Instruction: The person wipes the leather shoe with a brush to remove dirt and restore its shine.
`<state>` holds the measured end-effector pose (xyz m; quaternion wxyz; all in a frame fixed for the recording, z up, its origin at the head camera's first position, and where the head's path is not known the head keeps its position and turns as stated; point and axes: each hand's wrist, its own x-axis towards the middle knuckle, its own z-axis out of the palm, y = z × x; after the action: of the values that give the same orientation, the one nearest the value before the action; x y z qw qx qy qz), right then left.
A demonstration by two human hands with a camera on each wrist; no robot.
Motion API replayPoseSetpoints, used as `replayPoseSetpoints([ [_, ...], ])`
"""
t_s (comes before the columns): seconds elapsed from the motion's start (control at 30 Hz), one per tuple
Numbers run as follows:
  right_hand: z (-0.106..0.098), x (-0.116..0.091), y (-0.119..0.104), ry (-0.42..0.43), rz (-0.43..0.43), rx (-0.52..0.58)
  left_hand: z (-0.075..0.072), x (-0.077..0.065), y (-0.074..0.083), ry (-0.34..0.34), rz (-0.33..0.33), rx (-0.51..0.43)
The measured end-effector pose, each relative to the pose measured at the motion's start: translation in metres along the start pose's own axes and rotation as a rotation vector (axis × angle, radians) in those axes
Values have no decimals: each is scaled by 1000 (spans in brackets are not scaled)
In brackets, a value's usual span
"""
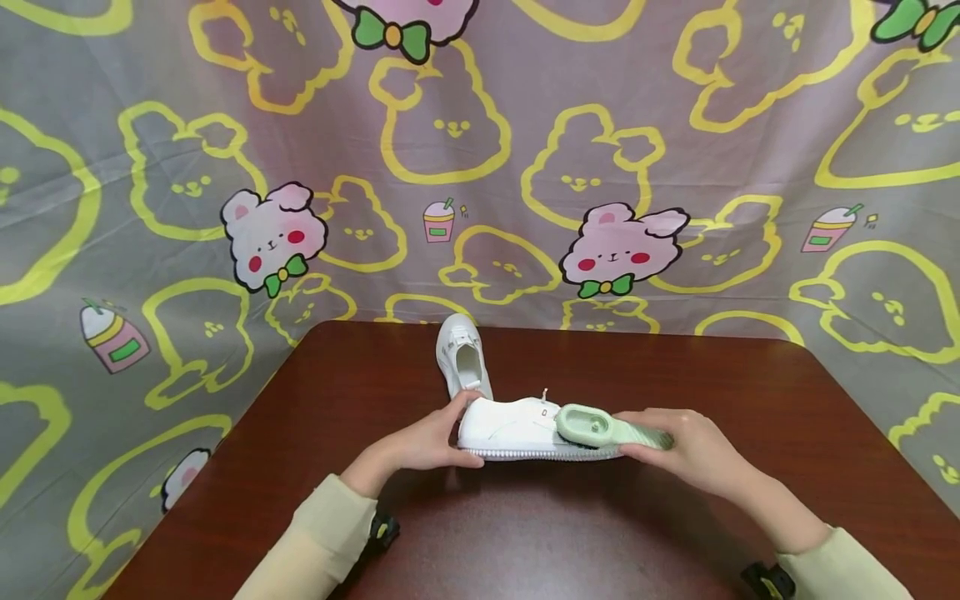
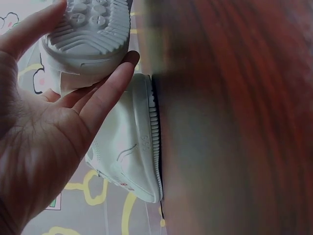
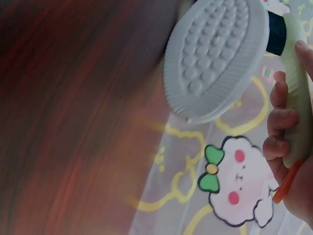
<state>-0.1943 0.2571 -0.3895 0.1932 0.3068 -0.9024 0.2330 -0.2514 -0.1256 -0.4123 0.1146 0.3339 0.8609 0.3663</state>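
Observation:
My left hand point(image 1: 426, 439) grips a white shoe point(image 1: 504, 427) by its heel, thumb and fingers on either side. In the left wrist view the ridged sole point(image 2: 95, 29) of that shoe faces the camera. A pale green brush point(image 1: 583, 425) is in my right hand point(image 1: 690, 446), fingers wrapped round its handle point(image 3: 297, 98). The brush head overlaps the shoe's side near the toe, and its dark bristles point(image 3: 276, 33) meet the upper. Behind the held shoe, a second white shoe point(image 1: 459, 354) rests on the table with its toe pointing away.
The dark red-brown wooden table point(image 1: 360, 358) lies under both hands. A grey cloth point(image 1: 517, 192) with yellow outlines and cartoon faces hangs behind the table and along its sides. An orange strip point(image 3: 287, 182) shows at the end of the brush handle.

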Motion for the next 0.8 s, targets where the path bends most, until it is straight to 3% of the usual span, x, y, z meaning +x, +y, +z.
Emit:
replayPoseSetpoints([
  [0.27,-3,2,26,28,154,-66,0,-1,-1,-3,16,4],
  [0.37,-4,-1,28,50,166,-66,1,-2,-1,-9,12,10],
  [0.47,-5,-3,20,63,113,-35,0,-2,-1,-7,9,18],
  [0.63,-4,-4,-2,28,-55,31,-1,-1,-1,-3,-2,22],
  [0.8,-2,-4,-12,-12,-142,14,0,0,-2,2,-9,19],
])
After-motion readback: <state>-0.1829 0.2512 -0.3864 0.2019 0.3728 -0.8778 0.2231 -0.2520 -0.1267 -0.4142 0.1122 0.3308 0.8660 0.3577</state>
